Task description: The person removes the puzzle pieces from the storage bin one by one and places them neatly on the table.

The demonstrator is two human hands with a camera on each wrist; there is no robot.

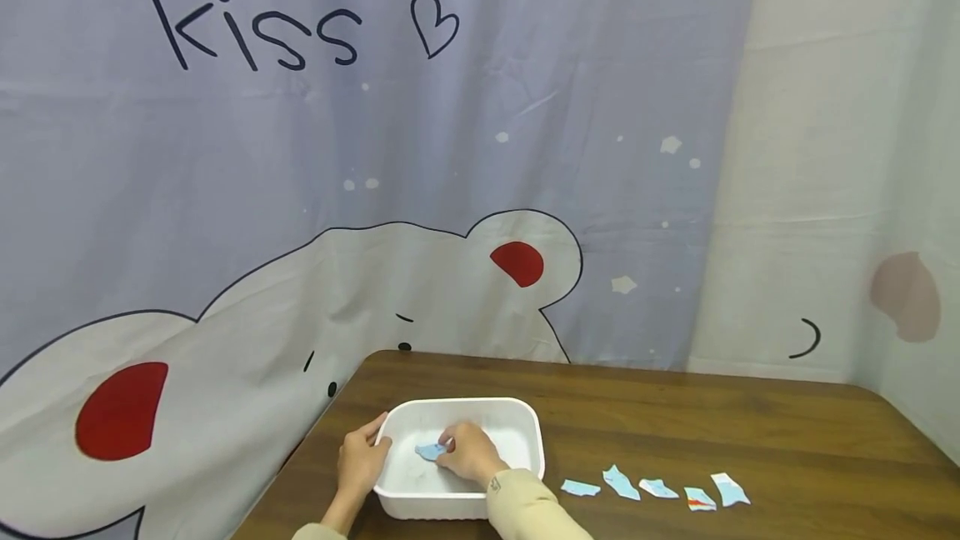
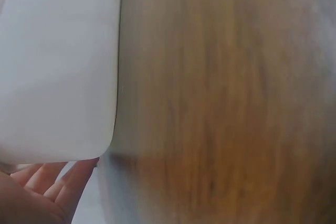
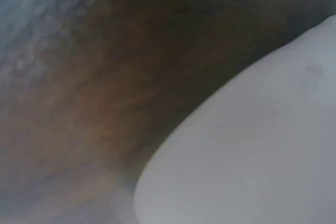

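A white plastic basin point(image 1: 442, 507) sits on the table in the head view. My left hand point(image 1: 360, 463) grips its left side, the thumb over the rim and the fingers along the outer wall. The left wrist view shows those fingers point(image 2: 73, 187) against the basin's smooth white side point(image 2: 58, 77). Inside the basin, my right hand point(image 1: 471, 450) pinches a torn scrap of light blue paper point(image 1: 430, 452) between thumb and fingers, low over the bottom. The right wrist view is blurred and catches only the basin's white wall point(image 3: 252, 156), with the hand out of sight.
Several torn paper scraps lie in a loose row right of the basin, among them a blue one point(image 1: 581, 487) and one with a red-orange stripe point(image 1: 701, 499). The brown wooden table point(image 1: 637, 415) ends at a printed curtain point(image 1: 450, 148) behind.
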